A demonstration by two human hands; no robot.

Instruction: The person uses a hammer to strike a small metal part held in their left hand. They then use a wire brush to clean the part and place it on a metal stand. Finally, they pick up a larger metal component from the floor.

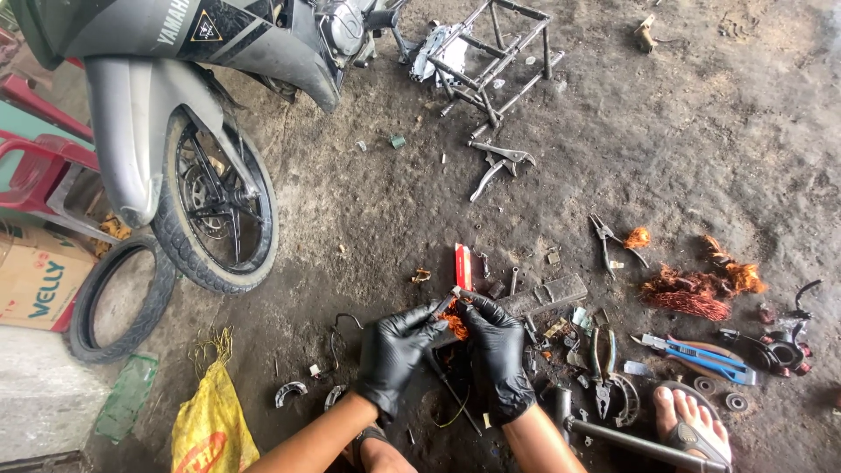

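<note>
A grey motorcycle's front wheel (215, 203) fills the upper left of the frame, a loose tyre (120, 300) beside it. A yellow bag (210, 425) lies at the bottom left. Locking pliers (499, 164) sit upper centre; tangled copper wire (696, 289) lies at right.

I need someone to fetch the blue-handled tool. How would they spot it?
Start at the sandalled foot at the lower right. Just above it on the dirt floor lies the blue-handled tool, beside green-handled pliers. It alone there has bright blue handles.
</note>
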